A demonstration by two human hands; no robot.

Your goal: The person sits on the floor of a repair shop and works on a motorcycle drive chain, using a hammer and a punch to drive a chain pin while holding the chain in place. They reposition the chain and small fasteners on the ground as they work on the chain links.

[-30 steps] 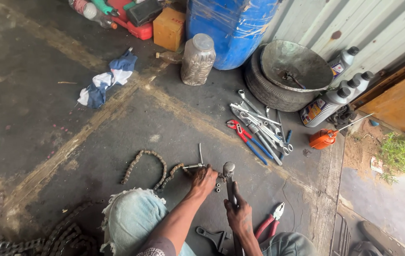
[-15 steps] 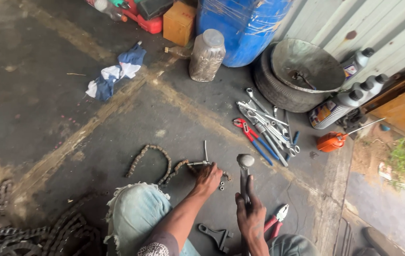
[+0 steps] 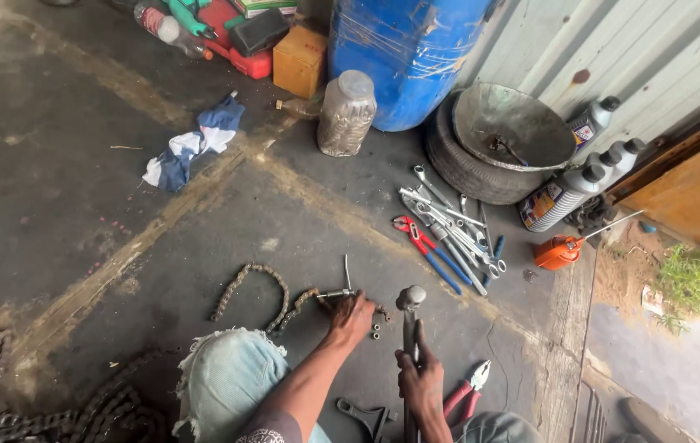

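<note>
Nearest, right hand (image 3: 422, 385) closed around the handle of a hammer (image 3: 410, 328), head up, just beside left hand (image 3: 351, 318) pressed fingers-down on the end of a chain (image 3: 261, 291) lying curved on the floor (image 3: 63, 213). Red pliers (image 3: 466, 392) right of the hammer, open floor to the left, spanners (image 3: 448, 230) piled beyond. Farthest back, grey bottles (image 3: 567, 193) with coloured labels leaning by a tyre (image 3: 465, 168), blue drum (image 3: 403, 57), yellow box (image 3: 299, 61).
</note>
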